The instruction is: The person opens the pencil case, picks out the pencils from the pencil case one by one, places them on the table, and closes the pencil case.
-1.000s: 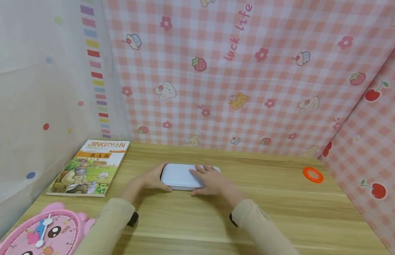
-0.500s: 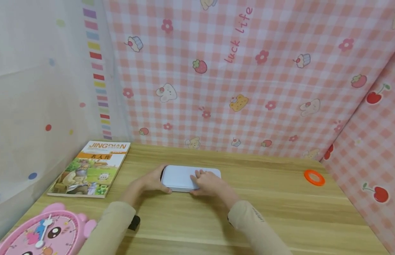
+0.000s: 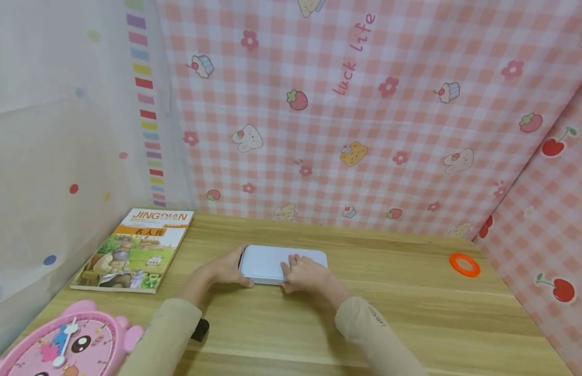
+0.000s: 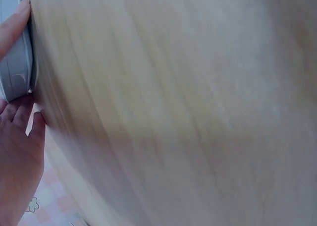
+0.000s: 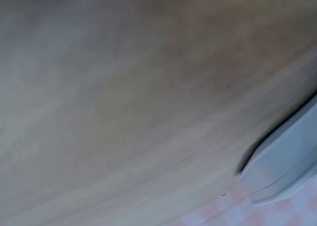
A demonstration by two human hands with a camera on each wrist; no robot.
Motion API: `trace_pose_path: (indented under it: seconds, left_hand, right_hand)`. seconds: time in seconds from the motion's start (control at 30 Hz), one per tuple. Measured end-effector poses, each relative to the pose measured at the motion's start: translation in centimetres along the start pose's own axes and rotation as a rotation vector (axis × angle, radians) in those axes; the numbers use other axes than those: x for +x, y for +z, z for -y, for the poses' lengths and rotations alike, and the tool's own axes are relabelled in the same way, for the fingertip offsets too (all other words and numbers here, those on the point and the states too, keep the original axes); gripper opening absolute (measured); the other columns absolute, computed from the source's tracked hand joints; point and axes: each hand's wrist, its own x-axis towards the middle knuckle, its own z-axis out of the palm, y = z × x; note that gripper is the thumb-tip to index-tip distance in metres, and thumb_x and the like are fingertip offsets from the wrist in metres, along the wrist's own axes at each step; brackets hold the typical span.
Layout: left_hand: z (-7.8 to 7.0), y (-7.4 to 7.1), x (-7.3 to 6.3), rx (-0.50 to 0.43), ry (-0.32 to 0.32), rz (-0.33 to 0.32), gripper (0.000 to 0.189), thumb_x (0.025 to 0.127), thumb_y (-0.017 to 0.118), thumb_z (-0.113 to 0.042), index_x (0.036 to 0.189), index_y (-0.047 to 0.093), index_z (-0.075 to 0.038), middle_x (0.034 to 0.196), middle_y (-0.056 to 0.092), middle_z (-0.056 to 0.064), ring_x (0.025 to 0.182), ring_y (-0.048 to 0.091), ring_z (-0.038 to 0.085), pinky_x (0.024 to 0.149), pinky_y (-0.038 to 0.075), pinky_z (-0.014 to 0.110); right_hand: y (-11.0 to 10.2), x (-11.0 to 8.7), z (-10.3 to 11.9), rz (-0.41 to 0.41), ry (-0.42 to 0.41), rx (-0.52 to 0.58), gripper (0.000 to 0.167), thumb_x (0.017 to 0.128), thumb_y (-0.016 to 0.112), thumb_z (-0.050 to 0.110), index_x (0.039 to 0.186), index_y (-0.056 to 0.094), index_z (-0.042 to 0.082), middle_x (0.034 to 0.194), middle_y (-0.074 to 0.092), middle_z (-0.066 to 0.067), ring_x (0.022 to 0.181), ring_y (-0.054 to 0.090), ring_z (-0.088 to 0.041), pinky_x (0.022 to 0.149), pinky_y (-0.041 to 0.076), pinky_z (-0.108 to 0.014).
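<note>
A white oblong case (image 3: 264,257) with rounded corners lies on the wooden table, its long side facing me. My left hand (image 3: 227,267) grips its left end, thumb along the front side. In the left wrist view that thumb and the fingers of the left hand (image 4: 20,146) sit round the end of the case (image 4: 15,77). Over the right half, my right hand (image 3: 307,274) bends its fingers on the lid, with the thumb down at the front edge. A thin seam line runs along the side of the case (image 5: 282,161) in the right wrist view, where the right hand is out of sight.
At the left lies an illustrated book (image 3: 131,250). A pink cartoon clock (image 3: 70,344) is at the near left, close to my left sleeve (image 3: 161,334). Far right on the table (image 3: 413,292) is an orange ring (image 3: 455,257). Checked cloth (image 3: 272,115) hangs behind the table.
My right hand's fingers, spread flat on the lid a second ago, have drawn in and bent toward the front edge. The left hand keeps its grip and the case stays in place.
</note>
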Motion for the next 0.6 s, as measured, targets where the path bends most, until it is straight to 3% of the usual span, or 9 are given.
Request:
trace_pose_path:
  seconds: [0.2, 0.27, 0.33, 0.43, 0.5, 0.6]
  left_hand:
    - [0.0, 0.1, 0.2, 0.01, 0.01, 0.014, 0.105, 0.064, 0.081, -0.014, 0.14, 0.013, 0.009, 0.139, 0.031, 0.03, 0.13, 0.031, 0.043, 0.111, 0.021, 0.052]
    - [0.0, 0.1, 0.2, 0.007, 0.004, 0.013, 0.105, 0.064, 0.081, -0.014, 0.14, 0.013, 0.009, 0.14, 0.03, 0.03, 0.131, 0.03, 0.043, 0.111, 0.02, 0.052]
    - [0.0, 0.1, 0.2, 0.006, -0.006, 0.012, 0.105, 0.064, 0.081, -0.014, 0.14, 0.013, 0.009, 0.14, 0.03, 0.03, 0.131, 0.029, 0.042, 0.111, 0.02, 0.052]
    - [-0.1, 0.1, 0.1, 0.005, -0.03, 0.021, 0.106, 0.064, 0.082, -0.015, 0.141, 0.012, 0.007, 0.142, 0.027, 0.029, 0.132, 0.028, 0.042, 0.112, 0.019, 0.051]
    - [-0.2, -0.1, 0.1, 0.001, -0.04, 0.032, 0.107, 0.065, 0.081, -0.015, 0.141, 0.01, 0.007, 0.142, 0.026, 0.03, 0.132, 0.026, 0.043, 0.112, 0.019, 0.052]
    - [-0.4, -0.2, 0.0, -0.019, -0.054, 0.039, 0.107, 0.065, 0.081, -0.013, 0.141, 0.009, 0.007, 0.143, 0.024, 0.031, 0.132, 0.025, 0.044, 0.112, 0.017, 0.053]
  right_hand:
    - [-0.1, -0.3, -0.2, -0.054, 0.009, -0.014, 0.046, 0.085, 0.055, 0.045, 0.106, 0.062, 0.004, 0.084, 0.064, -0.01, 0.07, 0.062, -0.017, 0.057, 0.053, -0.023]
    - [-0.3, -0.7, -0.4, -0.043, 0.08, 0.122, 0.048, 0.083, 0.059, 0.046, 0.109, 0.062, 0.005, 0.094, 0.067, -0.012, 0.077, 0.065, -0.019, 0.062, 0.055, -0.026]
    - [-0.4, -1.4, -0.6, 0.008, 0.18, 0.346, 0.058, 0.08, 0.064, 0.047, 0.118, 0.058, 0.005, 0.112, 0.064, -0.015, 0.097, 0.064, -0.025, 0.079, 0.054, -0.033]
    - [0.0, -3.0, -1.2, 0.094, 0.371, 0.681, 0.084, 0.072, 0.071, 0.049, 0.135, 0.041, 0.001, 0.138, 0.043, -0.02, 0.127, 0.043, -0.034, 0.106, 0.035, -0.045]
    - [0.5, -4.3, -1.7, 0.137, 0.47, 0.805, 0.096, 0.07, 0.074, 0.048, 0.14, 0.031, -0.002, 0.144, 0.032, -0.023, 0.134, 0.031, -0.037, 0.111, 0.024, -0.048]
    - [1.0, -5.7, -2.4, 0.142, 0.536, 0.893, 0.098, 0.07, 0.075, 0.045, 0.139, 0.029, -0.006, 0.146, 0.028, -0.025, 0.135, 0.028, -0.038, 0.111, 0.025, -0.047]
